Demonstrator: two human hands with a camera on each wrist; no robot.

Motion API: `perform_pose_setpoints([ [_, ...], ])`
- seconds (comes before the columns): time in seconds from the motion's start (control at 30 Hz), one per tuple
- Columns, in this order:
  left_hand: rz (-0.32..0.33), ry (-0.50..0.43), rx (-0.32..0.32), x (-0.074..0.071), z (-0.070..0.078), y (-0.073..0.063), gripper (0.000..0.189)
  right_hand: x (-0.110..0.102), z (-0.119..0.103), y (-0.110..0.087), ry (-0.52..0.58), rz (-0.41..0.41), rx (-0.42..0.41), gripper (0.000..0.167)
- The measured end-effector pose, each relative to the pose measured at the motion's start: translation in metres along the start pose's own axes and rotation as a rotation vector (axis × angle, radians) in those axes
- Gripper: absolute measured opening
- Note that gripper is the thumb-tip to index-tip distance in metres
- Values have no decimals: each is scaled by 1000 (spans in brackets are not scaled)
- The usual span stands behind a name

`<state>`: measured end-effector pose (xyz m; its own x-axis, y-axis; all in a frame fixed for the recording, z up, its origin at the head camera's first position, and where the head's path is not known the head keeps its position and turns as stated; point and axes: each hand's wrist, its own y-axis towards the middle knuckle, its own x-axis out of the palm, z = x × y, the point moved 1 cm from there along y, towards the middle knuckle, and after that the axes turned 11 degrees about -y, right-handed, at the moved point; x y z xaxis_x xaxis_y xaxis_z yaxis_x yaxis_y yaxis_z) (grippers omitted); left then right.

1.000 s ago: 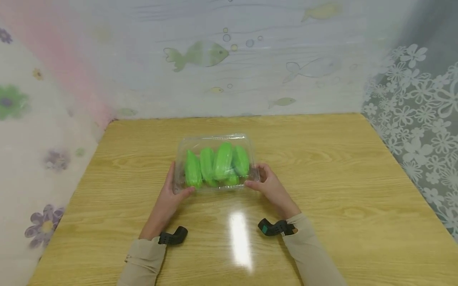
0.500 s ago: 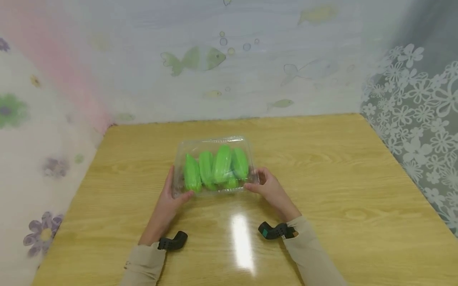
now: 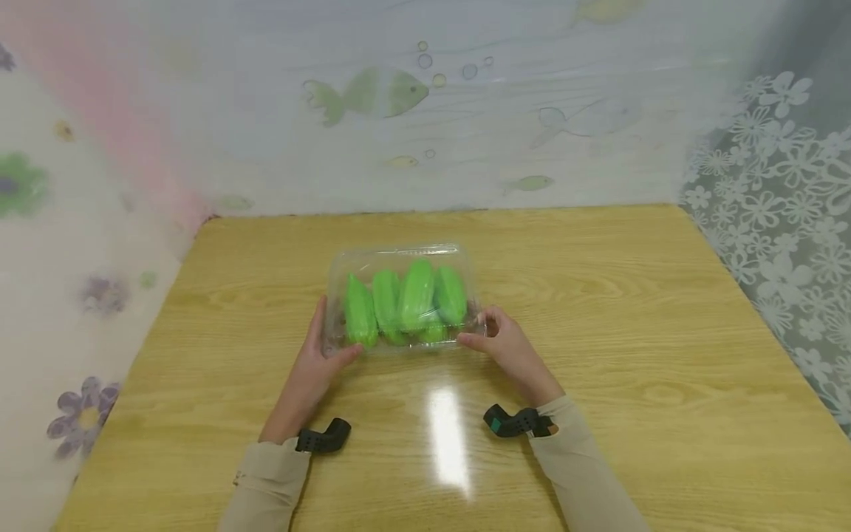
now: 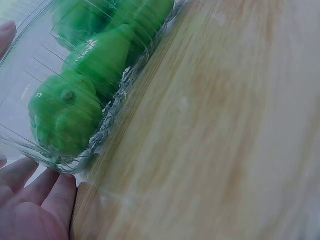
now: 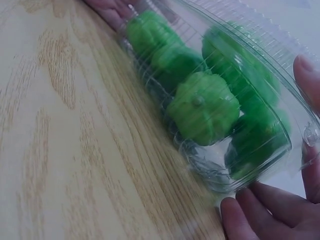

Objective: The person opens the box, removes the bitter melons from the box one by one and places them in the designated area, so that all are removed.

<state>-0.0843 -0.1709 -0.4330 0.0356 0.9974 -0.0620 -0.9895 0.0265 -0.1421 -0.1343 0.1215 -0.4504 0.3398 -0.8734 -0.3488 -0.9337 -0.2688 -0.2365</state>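
We see the left hand (image 3: 318, 369) and right hand (image 3: 510, 349), each half-curled, gripping one end of a clear box (image 3: 399, 258) of green fruit (image 3: 417, 297), its long axis spanning them side to side, neither nearer, over the table (image 3: 638, 318).

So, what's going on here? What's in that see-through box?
Somebody is holding a clear plastic box from both ends, with the left hand on one end and the right hand on the other. Inside are several bright green, ridged pieces that look like some sort of fruit or vegetable. The box is at the wooden table, but I can't tell if it's resting there or lifted a little.
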Motion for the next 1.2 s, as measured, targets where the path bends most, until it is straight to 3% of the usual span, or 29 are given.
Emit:
perform_pose_setpoints([
  [0.13, 2, 4, -5, 1, 0, 3, 92, -3, -2, -2, -14, -8, -1, 44],
  [0.5, 16, -19, 5, -3, -30, 12, 92, -2, 4, -4, -7, 12, -8, 39],
  [0.83, 41, -9, 16, -7, -22, 9, 82, -8, 8, -3, -54, -91, -121, 31],
  [1.0, 49, -38, 20, -9, -23, 8, 76, -10, 8, -6, -56, -167, -152, 31],
  [1.2, 44, -62, 11, -8, -20, 6, 79, -12, 8, -8, -31, -186, -143, 30],
])
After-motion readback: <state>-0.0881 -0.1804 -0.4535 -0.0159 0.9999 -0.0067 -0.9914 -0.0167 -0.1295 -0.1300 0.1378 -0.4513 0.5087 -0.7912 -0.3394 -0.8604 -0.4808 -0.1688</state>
